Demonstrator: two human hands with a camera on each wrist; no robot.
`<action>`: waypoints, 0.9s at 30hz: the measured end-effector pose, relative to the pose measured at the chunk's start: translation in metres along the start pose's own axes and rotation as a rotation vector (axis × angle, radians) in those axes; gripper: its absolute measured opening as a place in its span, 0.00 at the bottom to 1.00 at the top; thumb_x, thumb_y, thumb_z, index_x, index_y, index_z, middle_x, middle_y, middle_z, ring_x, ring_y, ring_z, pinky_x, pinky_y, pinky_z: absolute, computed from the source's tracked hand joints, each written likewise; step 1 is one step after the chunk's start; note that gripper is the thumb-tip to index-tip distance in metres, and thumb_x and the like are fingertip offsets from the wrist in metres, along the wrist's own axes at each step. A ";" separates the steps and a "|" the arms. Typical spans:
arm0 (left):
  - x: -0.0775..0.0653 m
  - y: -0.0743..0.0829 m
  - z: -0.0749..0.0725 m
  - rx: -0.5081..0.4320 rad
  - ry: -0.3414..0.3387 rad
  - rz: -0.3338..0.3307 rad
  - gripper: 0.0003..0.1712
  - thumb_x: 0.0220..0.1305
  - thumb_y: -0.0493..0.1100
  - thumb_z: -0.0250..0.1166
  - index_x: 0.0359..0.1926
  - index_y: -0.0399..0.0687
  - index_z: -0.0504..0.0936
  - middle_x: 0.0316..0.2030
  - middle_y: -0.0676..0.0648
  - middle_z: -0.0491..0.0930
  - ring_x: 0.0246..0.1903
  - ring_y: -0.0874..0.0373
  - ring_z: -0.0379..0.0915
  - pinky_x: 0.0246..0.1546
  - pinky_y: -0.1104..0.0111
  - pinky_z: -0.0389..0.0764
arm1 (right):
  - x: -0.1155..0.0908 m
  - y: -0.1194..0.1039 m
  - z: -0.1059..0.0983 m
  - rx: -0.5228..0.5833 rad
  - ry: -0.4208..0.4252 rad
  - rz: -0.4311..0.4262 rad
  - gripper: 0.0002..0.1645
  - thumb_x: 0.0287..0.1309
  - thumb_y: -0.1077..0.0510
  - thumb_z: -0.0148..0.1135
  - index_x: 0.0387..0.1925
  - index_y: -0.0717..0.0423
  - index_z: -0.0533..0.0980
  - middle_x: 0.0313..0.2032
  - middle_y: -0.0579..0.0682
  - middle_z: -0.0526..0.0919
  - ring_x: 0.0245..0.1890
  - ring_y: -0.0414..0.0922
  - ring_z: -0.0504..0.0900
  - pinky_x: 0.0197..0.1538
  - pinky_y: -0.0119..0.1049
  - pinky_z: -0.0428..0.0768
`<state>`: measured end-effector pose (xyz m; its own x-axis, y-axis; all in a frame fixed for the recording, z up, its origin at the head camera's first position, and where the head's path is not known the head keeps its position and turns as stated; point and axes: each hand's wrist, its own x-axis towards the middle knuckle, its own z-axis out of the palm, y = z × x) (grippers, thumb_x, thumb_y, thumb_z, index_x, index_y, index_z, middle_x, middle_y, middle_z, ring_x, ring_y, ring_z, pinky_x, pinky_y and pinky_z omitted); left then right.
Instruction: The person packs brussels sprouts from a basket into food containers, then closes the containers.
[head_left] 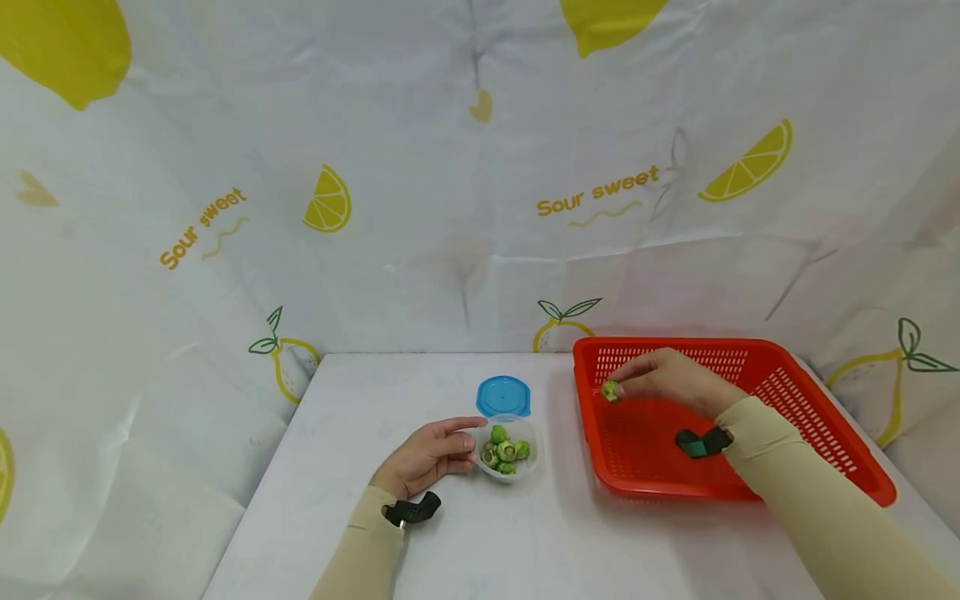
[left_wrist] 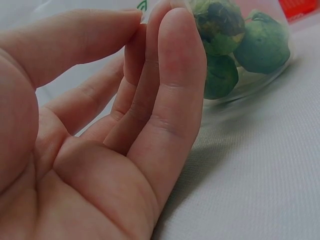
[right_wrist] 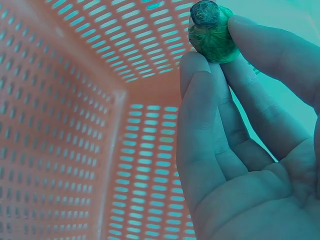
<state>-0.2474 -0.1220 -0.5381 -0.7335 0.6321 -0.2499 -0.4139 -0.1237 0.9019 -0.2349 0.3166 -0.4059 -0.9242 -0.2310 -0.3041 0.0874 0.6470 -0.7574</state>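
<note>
A small clear plastic bowl point(head_left: 534, 467) stands on the table with several Brussels sprouts point(head_left: 506, 451) inside. My left hand point(head_left: 427, 457) holds the bowl at its left side, fingertips at the rim and wall. In the left wrist view, sprouts point(left_wrist: 262, 42) show through the clear wall, just beyond the fingertips. My right hand point(head_left: 667, 382) is over the red plastic basket point(head_left: 652, 487), near its left wall. Between thumb and fingertips it pinches one Brussels sprout point(head_left: 611, 391). The cut stem end of this sprout point(right_wrist: 215, 35) faces the right wrist camera.
Just behind the bowl lies a blue lid point(head_left: 503, 396) on the white table point(head_left: 480, 542). The basket, with slotted walls, takes up the table's right side. A white curtain point(head_left: 420, 208) printed with lemons hangs behind and on both sides.
</note>
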 end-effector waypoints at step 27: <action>-0.002 0.002 0.002 0.015 0.015 0.006 0.30 0.79 0.35 0.63 0.78 0.43 0.72 0.40 0.51 0.83 0.39 0.61 0.88 0.48 0.70 0.90 | 0.000 -0.066 0.023 -0.032 -0.026 -0.076 0.20 0.68 0.43 0.74 0.57 0.45 0.88 0.51 0.46 0.91 0.59 0.50 0.84 0.67 0.57 0.83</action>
<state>-0.2456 -0.1220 -0.5347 -0.7444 0.6194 -0.2495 -0.4011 -0.1161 0.9086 -0.2321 0.2569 -0.3689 -0.9179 -0.2987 -0.2612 0.0049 0.6499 -0.7600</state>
